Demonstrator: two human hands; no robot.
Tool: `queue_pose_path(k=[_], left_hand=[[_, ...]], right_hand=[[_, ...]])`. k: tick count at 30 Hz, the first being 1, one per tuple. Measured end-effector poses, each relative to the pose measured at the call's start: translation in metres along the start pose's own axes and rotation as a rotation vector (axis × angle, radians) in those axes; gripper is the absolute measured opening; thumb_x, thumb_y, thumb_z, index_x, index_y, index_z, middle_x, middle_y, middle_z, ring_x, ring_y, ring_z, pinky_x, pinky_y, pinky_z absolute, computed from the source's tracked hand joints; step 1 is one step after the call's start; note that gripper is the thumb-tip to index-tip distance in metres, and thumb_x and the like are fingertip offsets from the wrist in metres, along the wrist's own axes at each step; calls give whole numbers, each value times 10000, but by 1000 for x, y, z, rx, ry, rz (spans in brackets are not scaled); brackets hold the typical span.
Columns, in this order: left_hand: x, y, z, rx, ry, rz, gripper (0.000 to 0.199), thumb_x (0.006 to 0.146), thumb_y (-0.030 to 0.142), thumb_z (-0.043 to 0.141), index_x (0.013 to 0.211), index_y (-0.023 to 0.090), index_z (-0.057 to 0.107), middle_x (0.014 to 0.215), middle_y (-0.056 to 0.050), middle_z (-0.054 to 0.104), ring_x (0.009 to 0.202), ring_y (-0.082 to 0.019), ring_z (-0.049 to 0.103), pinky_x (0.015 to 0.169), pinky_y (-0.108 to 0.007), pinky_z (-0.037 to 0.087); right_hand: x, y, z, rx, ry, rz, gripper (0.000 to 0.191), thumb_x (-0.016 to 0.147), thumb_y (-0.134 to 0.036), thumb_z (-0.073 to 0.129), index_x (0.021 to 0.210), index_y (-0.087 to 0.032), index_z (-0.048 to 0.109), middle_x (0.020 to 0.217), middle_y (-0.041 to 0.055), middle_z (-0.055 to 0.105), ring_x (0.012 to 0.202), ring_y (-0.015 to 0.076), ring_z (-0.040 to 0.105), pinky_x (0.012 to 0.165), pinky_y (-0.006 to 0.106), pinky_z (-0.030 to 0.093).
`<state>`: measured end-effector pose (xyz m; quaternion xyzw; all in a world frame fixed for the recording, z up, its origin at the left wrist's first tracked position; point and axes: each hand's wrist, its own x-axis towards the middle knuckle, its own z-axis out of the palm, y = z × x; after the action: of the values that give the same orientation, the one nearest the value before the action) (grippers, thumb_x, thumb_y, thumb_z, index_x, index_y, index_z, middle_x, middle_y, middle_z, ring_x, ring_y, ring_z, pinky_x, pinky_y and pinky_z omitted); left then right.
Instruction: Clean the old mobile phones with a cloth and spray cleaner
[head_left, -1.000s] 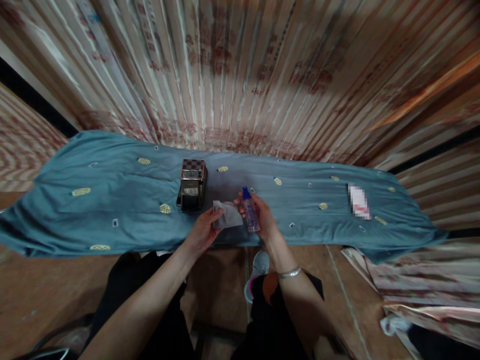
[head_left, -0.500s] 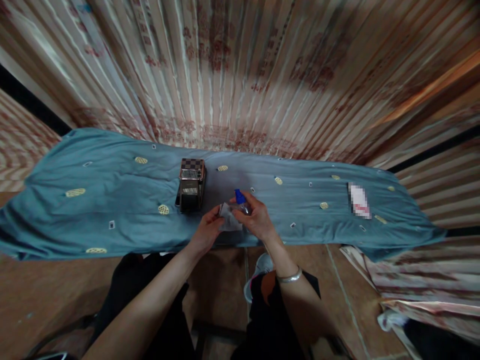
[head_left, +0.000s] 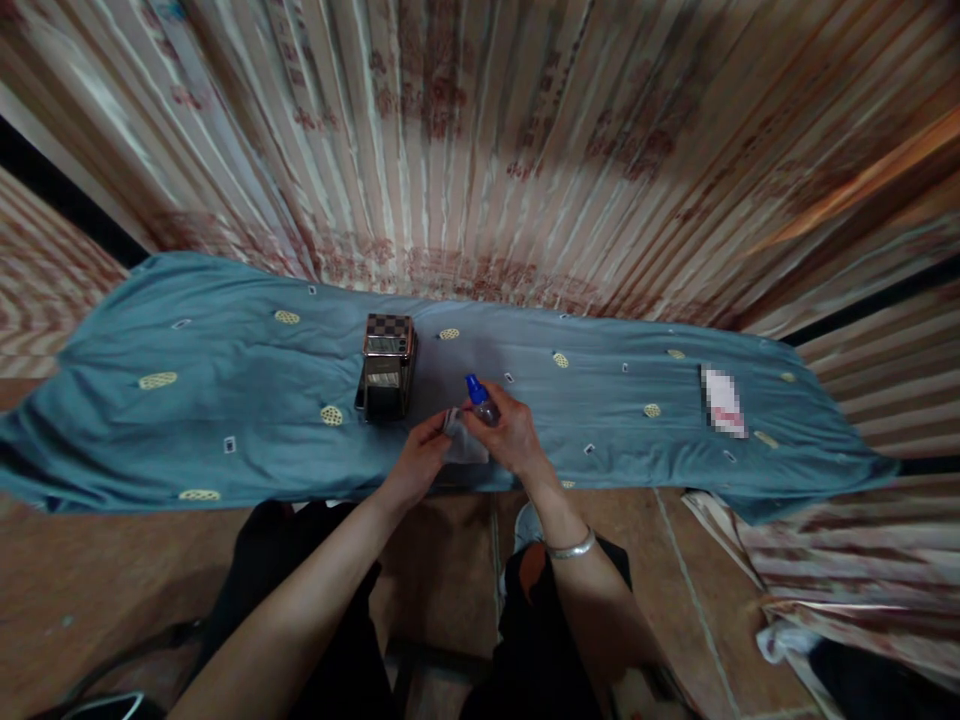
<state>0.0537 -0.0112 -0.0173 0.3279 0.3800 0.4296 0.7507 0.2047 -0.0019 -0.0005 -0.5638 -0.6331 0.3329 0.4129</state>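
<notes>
One blue-topped bottle (head_left: 484,404), contents unclear, in the right hand (head_left: 512,430).

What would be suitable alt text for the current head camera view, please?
Two bare hands, left and right, hold a thin pale cloth and a clear bottle with a blue top above a teal patterned cloth.

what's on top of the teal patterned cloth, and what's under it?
On top of the teal patterned cloth: a glossy black boxy object with a checkered panel and a pixelated white-and-pink item. Whatever supports the cloth is covered; can't tell.
</notes>
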Motion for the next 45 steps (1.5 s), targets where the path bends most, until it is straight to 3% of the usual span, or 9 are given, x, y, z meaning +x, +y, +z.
queue_pose_path(k=[10,14,19,24,27,34,39,45], left_hand=[[1,7,0,-72,35,-60,245,608,265,808,810,153,725,730,-34,742,723,-206,723,655,-274,539],[2,6,3,-70,72,-58,216,591,265,784,764,156,717,675,-31,725,749,-223,734,620,-257,527],[5,5,5,-88,124,-53,117,620,249,713,712,179,694,642,-23,710,754,-218,732,614,-256,533],[4,4,7,-56,80,-70,69,630,225,683,691,192,692,706,-39,737,834,-238,739,667,-277,561],[3,4,9,-41,75,-50,95,610,245,695,690,195,699,705,-34,739,827,-243,737,669,-286,563],[7,2,5,90,137,43,195,618,289,713,777,179,738,637,9,712,682,-185,694,603,-248,508],[7,3,2,5,159,-51,137,621,276,711,734,198,721,642,-2,723,722,-216,719,593,-265,532],[7,11,3,-144,123,-55,216,677,247,809,865,164,742,818,-53,785,778,-203,739,715,-290,593]], right_hand=[[1,14,-16,-53,-61,0,295,749,-360,638,999,-221,711,797,-13,707,672,161,610,663,279,484],[-2,15,-18,-93,-12,22,326,764,-357,639,1049,-218,714,784,-9,705,658,168,617,664,286,494],[-1,15,-25,-154,142,84,348,760,-351,607,1061,-209,709,796,18,729,661,187,636,685,304,510],[-3,14,-22,-34,48,64,408,741,-365,626,1110,-206,693,964,47,777,710,185,670,723,313,538],[-5,11,-14,-67,-4,31,389,752,-358,623,1105,-216,701,862,11,753,693,175,660,705,300,533],[-3,5,-12,-149,72,28,404,794,-362,584,1147,-199,693,826,6,728,703,178,665,706,302,539],[1,8,-15,-232,155,55,432,809,-302,596,1214,-170,662,926,59,762,809,211,701,813,344,550],[-2,5,-16,35,168,97,464,875,-514,610,1201,-187,659,954,54,760,764,191,672,757,319,549]])
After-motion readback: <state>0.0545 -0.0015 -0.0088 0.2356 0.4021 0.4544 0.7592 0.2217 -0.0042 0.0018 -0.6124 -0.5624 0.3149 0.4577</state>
